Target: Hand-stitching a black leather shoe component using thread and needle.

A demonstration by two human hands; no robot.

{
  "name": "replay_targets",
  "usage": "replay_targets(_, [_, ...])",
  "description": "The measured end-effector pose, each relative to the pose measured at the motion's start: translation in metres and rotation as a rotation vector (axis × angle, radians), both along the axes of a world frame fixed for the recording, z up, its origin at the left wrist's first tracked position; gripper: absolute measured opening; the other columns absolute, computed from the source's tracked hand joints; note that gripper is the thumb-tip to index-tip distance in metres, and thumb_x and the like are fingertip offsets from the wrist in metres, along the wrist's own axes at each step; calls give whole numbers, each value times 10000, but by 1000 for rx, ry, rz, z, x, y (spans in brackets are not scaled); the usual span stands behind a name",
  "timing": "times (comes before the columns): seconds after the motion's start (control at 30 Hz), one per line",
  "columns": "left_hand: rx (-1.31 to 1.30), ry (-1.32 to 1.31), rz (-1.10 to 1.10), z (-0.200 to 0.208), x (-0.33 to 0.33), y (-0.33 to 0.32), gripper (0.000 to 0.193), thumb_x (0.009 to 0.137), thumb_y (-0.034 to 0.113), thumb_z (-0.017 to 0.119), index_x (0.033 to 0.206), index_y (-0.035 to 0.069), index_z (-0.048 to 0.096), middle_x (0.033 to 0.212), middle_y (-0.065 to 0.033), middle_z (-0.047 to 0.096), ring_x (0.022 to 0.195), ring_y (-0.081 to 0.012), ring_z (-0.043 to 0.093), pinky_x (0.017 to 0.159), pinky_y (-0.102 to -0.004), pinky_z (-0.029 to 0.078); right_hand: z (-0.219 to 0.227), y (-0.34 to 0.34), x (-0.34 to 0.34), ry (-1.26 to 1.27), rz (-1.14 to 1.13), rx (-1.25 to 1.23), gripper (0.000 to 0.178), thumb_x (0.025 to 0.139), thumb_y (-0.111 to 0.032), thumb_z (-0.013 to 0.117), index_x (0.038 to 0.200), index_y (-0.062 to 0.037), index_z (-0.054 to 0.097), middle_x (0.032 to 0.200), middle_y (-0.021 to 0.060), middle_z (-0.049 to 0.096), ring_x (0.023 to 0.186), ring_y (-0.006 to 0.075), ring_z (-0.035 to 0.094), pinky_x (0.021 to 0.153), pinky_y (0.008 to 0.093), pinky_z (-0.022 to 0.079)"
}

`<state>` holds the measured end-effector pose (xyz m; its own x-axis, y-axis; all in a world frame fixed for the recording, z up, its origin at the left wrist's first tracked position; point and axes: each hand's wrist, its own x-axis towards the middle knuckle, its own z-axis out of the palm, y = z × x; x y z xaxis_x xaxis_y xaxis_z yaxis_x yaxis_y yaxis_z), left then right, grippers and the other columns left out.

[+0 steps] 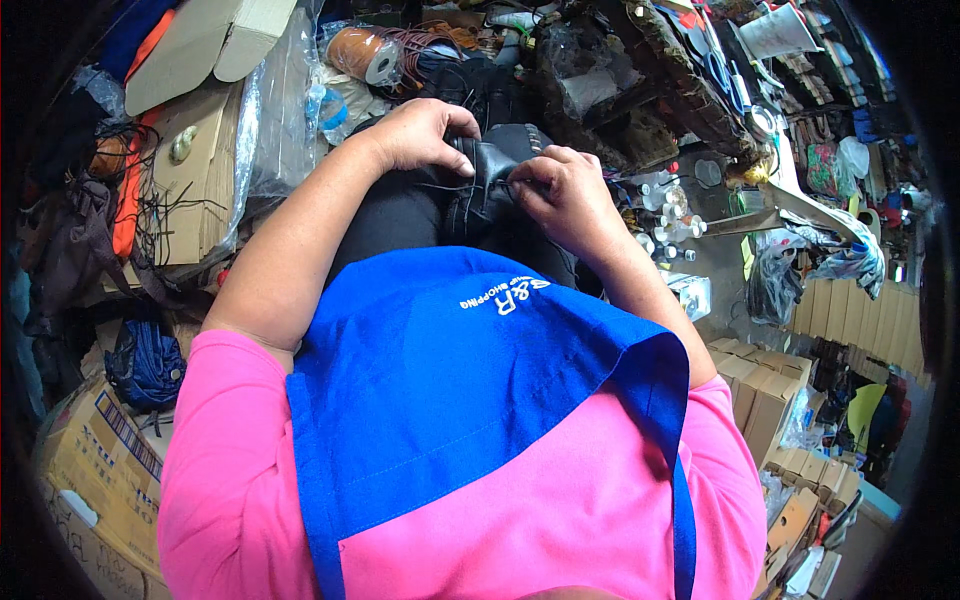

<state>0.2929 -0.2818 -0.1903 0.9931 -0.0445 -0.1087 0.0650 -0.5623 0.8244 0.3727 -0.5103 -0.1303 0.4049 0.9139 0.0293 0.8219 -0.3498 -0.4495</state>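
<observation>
A black leather piece that looks like a shoe [493, 165] rests on my lap, between my dark-trousered knees. My left hand [425, 138] grips its left edge, thumb and forefinger curled round the leather. At its right side my right hand [572, 190] is closed in a pinch. A thin dark thread [490, 184] runs across the leather toward the right fingertips and seems to be held in them. Pale stitch-like marks [535, 138] show along the far edge. The tips of several fingers are hidden.
An orange thread spool [365, 55] lies beyond my left hand among tangled cords. Flattened cardboard [195, 190] leans at the left. Small bottles [672, 208] cluster at the right, near a wooden stand [745, 220]. Cardboard boxes [760, 390] are stacked at the lower right.
</observation>
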Motion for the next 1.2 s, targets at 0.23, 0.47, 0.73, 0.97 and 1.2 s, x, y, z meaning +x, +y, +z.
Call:
replay_targets(0.23, [22, 87, 26, 6, 0, -3, 456, 629, 152, 830, 1045, 64, 666, 971, -59, 700, 935, -167, 632, 881, -318, 468, 2, 1, -3, -75, -4, -36, 138, 795, -208, 647, 866, -103, 703, 840, 85, 625, 901, 272, 601, 845, 434, 392])
replay_targets(0.47, [26, 106, 31, 7, -1, -3, 454, 624, 155, 820, 1042, 65, 665, 951, -58, 697, 917, -164, 630, 860, -313, 471, -12, 3, 2, 132, 10, 21, 123, 803, -174, 657, 898, -112, 704, 859, 86, 627, 874, 273, 614, 807, 405, 442])
replay_targets(0.73, [-33, 21, 12, -1, 1, -4, 395, 618, 150, 820, 955, 46, 641, 894, -77, 681, 863, -173, 625, 799, -315, 481, -41, -1, 22, 524, -39, 80, 133, 806, -74, 694, 933, -112, 705, 840, 42, 600, 787, 135, 591, 732, 288, 488])
replay_targets(0.97, [37, -11, 26, -2, 2, -5, 404, 608, 154, 823, 947, 35, 636, 889, -79, 676, 853, -179, 625, 790, -320, 484, -49, 5, 19, 359, -41, 94, 130, 786, -137, 716, 915, -126, 704, 835, 44, 626, 791, 184, 603, 751, 331, 459])
replay_targets(1.2, [99, -43, 37, 1, -8, -6, 438, 614, 109, 812, 1015, 49, 646, 941, -79, 687, 892, -171, 629, 823, -308, 481, -46, -7, 3, 109, 56, 285, 114, 787, -147, 719, 896, -115, 708, 740, 52, 599, 675, 210, 577, 654, 329, 433])
